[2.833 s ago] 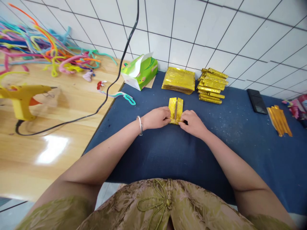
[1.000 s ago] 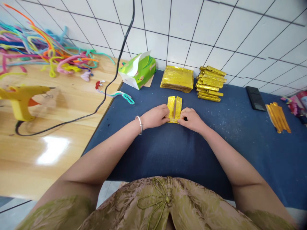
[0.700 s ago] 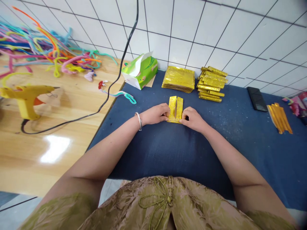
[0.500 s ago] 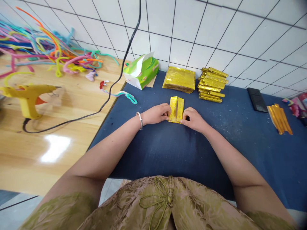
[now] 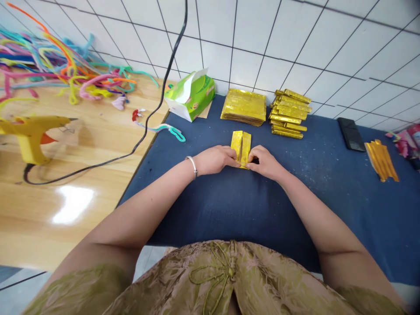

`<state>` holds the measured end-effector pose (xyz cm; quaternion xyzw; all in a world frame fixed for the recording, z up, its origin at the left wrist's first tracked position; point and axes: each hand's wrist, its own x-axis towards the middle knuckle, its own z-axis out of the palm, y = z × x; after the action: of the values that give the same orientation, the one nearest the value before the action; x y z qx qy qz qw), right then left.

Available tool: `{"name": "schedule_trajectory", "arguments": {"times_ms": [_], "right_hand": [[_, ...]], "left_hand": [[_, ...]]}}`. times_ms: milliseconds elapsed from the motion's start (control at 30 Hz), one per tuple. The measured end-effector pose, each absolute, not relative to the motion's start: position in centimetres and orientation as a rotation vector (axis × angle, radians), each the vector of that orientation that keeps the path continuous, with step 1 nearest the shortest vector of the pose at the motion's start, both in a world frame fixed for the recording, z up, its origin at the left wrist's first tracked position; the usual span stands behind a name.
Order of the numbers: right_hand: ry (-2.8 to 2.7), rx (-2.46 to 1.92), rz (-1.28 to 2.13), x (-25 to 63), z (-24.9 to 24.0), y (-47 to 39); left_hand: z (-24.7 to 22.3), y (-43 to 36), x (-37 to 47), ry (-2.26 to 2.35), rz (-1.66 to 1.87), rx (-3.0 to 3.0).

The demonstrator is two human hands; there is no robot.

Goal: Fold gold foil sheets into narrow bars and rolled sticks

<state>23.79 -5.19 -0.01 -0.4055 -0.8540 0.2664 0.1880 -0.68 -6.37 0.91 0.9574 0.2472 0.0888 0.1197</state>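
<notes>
A sheet of gold foil paper lies on the dark blue cloth, its two long sides folded in so that they nearly meet along a middle slit. My left hand reaches over its lower left part, the fingers closed and pressing near the bottom edge. At the lower right corner my right hand pinches the paper between thumb and curled forefinger. Behind it lies a flat stack of gold foil paper. To the right of that stack is a pile of narrow folded gold strips.
A green tissue box stands by the tiled wall. On the wooden table lie a yellow glue gun, its black cord running upward, and tangled pipe cleaners. A black phone and orange-gold folded strips lie right.
My left hand has slid a little to the right across the lower part of the foil paper. My right hand stays at its corner. The view has shifted slightly.
</notes>
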Motion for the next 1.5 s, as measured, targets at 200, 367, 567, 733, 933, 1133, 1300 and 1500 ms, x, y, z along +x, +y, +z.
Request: {"name": "schedule_trajectory", "arguments": {"times_ms": [200,367,567,733,933,1133,1300,1500], "right_hand": [[-2.379,-1.127,0.809,24.2,-0.2,-5.1],[-2.365,-1.15,0.797,24.2,-0.5,-5.0],[-2.404,-1.117,0.864,24.3,0.1,-4.9],[-2.376,-1.099,0.928,24.6,0.1,-4.6],[-2.163,-1.244,0.965,24.6,0.2,-5.1],[-2.288,-0.967,0.481,22.8,0.5,-6.9],[-2.633,-0.822,0.174,22.6,0.1,-7.3],[-2.701,-0.859,0.284,23.1,-0.2,-6.7]], "left_hand": [[2.9,-8.5,0.1,0.896,0.096,2.936],[3.7,-9.9,1.1,0.973,0.055,3.014],[3.9,-11.2,2.4,1.027,-0.025,3.023],[3.6,-13.2,4.3,1.16,-0.076,3.041],[2.8,-14.4,5.6,1.286,-0.129,3.069],[2.8,-15.4,6.4,1.436,-0.188,3.058],[2.8,-16.2,6.8,1.537,-0.225,3.008],[2.8,-16.8,6.6,1.533,-0.26,2.963]]}}
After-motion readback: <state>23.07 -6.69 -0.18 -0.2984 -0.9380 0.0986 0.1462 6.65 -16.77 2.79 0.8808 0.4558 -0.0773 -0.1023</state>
